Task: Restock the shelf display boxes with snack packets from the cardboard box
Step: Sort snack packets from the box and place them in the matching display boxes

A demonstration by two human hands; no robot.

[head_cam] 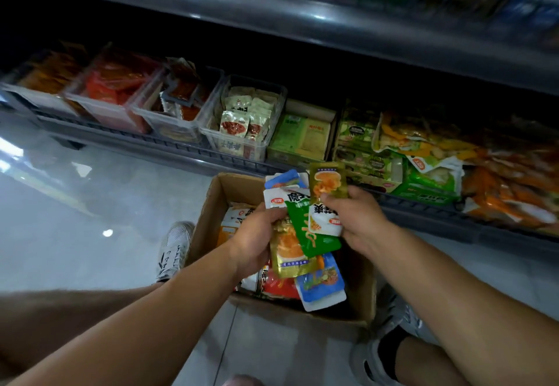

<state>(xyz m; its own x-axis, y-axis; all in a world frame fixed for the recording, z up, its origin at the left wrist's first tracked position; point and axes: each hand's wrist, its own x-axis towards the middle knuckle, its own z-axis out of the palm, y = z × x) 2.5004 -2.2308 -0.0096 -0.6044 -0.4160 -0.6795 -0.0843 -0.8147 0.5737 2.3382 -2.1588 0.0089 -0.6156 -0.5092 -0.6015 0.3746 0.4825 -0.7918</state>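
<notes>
Several snack packets (317,242) fanned out above the open cardboard box (208,219) on the floor, just below the shelf display boxes (251,119). Gripped in a bunch by the left hand (257,237), fingers curled round the middle: green, gold, blue and white, all shiny, long sides running near to far, a bit tilted. Pinched by thumb and fingers of the right hand (360,219): one gold packet (328,178) with an orange picture, standing tall, top end toward the shelf.

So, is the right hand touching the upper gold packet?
Touching. The head view shows the right hand pinching the upper gold packet low down.
</notes>
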